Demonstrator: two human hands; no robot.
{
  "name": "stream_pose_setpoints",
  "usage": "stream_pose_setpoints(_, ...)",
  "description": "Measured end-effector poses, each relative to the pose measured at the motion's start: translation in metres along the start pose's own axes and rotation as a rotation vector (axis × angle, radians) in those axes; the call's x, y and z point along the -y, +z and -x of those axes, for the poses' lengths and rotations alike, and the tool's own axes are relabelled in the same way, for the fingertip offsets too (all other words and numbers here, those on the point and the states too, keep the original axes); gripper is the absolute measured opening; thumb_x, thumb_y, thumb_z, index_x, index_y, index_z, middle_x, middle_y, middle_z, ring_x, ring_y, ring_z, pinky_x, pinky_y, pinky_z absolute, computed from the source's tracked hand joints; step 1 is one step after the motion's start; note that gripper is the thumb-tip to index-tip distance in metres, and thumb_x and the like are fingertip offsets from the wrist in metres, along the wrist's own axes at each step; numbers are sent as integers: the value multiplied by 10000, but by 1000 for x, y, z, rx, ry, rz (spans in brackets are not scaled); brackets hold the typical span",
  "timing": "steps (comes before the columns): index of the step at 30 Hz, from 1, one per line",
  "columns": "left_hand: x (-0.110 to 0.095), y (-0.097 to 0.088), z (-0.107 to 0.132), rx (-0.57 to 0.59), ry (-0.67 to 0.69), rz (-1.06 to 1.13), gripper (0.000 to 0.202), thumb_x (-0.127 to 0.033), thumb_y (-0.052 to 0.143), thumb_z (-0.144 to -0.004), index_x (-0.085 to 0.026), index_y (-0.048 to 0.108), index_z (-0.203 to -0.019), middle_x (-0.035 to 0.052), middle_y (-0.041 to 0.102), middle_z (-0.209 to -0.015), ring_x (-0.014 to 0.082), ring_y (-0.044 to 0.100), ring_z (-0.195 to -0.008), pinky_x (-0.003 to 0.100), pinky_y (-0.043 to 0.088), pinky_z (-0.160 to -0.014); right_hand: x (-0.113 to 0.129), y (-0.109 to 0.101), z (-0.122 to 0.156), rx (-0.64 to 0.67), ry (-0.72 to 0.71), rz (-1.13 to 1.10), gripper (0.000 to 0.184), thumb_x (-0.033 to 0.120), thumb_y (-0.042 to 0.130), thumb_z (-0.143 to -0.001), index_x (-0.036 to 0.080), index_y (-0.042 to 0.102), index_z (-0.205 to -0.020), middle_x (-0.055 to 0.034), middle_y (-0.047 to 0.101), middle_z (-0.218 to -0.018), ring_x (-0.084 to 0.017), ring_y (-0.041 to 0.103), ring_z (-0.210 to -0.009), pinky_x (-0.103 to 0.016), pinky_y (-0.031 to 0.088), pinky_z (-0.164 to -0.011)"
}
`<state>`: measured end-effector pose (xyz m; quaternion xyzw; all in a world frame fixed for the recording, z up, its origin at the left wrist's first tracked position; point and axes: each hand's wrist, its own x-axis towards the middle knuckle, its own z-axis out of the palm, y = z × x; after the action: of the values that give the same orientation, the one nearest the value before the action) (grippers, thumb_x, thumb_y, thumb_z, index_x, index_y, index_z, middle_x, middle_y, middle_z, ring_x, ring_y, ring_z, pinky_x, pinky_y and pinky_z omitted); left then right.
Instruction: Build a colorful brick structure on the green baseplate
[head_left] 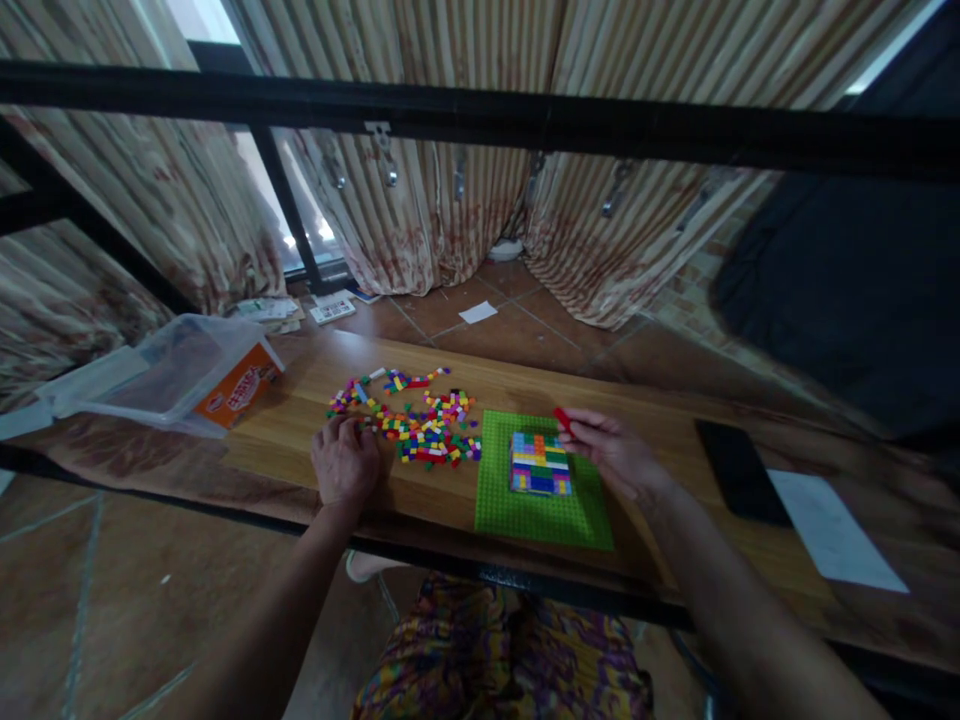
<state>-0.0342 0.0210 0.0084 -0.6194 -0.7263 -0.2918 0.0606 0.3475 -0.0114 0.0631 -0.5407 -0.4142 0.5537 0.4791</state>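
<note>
My right hand (pixel 607 445) pinches a red toy brick (pixel 562 420) above the back right part of a green studded baseplate (pixel 495 510). On that plate stands a block built of many-coloured bricks (pixel 540 465), just left of and below my right fingertips. My left hand (pixel 346 462) rests palm down on the table, fingers loosely bent and apart, at the left edge of a loose pile of small coloured bricks (pixel 424 430). Its fingertips are partly hidden, and no brick shows in its grasp.
A clear plastic box (pixel 161 370) with an orange label stands at the left end of the wooden table (pixel 277 445). To the right lie a black phone-like slab (pixel 739 470) and a white sheet (pixel 836 530). A dark bar (pixel 480 115) crosses beyond the table, before striped curtains.
</note>
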Motion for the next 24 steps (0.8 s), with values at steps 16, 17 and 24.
stream_pose_setpoints(16,1,-1,-3,22,19,-29,352,-343,406,-895,-130,656,-1021,169,619,-1156,322,519,-1120,476,377,-979,0,44,2,-18,-287,753,218,201,560,-850,261,752,-935,-4,761,-965,-177,695,-860,-325,514,-833)
stream_pose_setpoints(17,1,-2,-2,27,14,-29,354,-343,405,-896,-130,655,-1029,168,619,-1158,318,519,-1120,473,375,-981,0,44,1,-16,-289,749,218,197,562,-850,257,753,-936,-7,762,-960,-177,697,-852,-320,515,-824)
stream_pose_setpoints(24,2,-2,-2,29,20,-40,368,-346,407,-895,-115,656,-1036,174,621,-1160,314,526,-1107,461,375,-987,9,44,-1,27,-281,851,208,183,586,-845,270,764,-911,-14,769,-939,-190,707,-870,-323,510,-813)
